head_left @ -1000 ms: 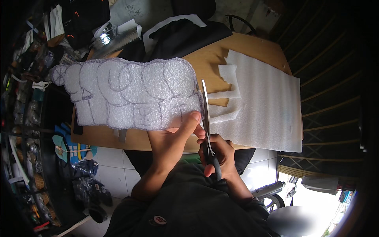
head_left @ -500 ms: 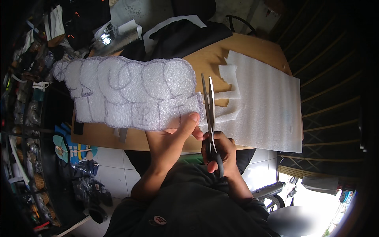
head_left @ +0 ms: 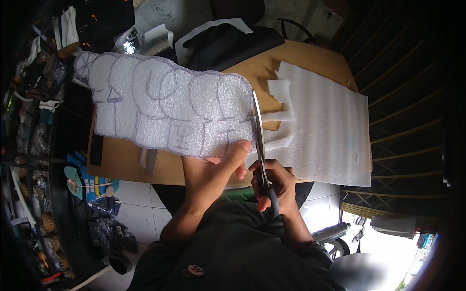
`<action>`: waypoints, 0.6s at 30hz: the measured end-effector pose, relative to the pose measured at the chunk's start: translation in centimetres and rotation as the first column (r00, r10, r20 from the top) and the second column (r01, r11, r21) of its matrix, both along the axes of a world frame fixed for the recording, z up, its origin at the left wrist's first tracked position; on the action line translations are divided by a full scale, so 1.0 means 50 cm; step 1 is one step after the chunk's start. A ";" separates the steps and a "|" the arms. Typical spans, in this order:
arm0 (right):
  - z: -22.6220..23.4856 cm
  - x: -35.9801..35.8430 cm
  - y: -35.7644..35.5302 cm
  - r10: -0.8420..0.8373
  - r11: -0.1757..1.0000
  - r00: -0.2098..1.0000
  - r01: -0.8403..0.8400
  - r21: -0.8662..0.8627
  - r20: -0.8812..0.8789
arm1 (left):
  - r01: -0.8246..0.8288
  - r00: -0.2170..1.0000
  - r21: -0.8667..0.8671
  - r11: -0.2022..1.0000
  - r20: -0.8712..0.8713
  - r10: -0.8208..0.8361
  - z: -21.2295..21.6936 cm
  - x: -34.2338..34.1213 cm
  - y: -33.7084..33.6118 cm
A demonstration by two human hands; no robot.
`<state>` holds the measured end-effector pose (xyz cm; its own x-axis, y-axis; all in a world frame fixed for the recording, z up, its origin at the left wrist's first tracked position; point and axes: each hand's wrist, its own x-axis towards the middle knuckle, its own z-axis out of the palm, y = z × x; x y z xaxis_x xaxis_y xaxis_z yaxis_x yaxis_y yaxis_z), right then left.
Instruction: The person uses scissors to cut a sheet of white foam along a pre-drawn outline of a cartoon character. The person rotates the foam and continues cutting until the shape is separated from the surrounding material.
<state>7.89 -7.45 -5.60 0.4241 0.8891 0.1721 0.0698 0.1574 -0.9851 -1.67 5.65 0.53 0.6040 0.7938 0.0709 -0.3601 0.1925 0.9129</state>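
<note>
My left hand (head_left: 213, 167) pinches the lower right edge of a long white foam cutout (head_left: 160, 109) with rounded shapes outlined in purple pen, holding it up over the wooden table (head_left: 126, 162). My right hand (head_left: 276, 182) grips the dark handles of a pair of scissors (head_left: 259, 140). The blades point away from me along the cutout's right edge, nearly closed. To the right lies a large white foam sheet (head_left: 325, 126) with jagged cut strips on its left side.
Black fabric (head_left: 228, 41) lies at the table's far side beside a white cut shape. Cluttered shelves of small items line the left. White floor tiles (head_left: 141, 213) show below the table edge. A dark slatted wall stands at right.
The foam cutout has shifted slightly left and up in my left hand. The scissors' blades have moved forward along its right edge and closed further.
</note>
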 end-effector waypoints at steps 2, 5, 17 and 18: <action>-0.004 0.002 -0.001 0.002 1.000 1.000 -0.002 0.005 0.004 | 0.006 1.000 0.003 1.000 0.002 -0.006 0.001 0.000 0.000; 0.000 0.002 -0.002 -0.008 1.000 1.000 0.008 0.002 0.029 | 0.007 1.000 0.009 1.000 0.001 -0.007 0.002 -0.001 0.001; -0.008 -0.015 0.012 0.048 0.996 0.994 -0.041 0.075 -0.099 | -0.042 0.999 0.027 0.999 -0.018 0.042 -0.014 0.001 -0.005; -0.007 -0.014 0.010 0.030 0.998 0.993 -0.023 0.063 -0.111 | -0.051 0.998 0.034 0.998 -0.023 0.052 -0.017 0.000 -0.001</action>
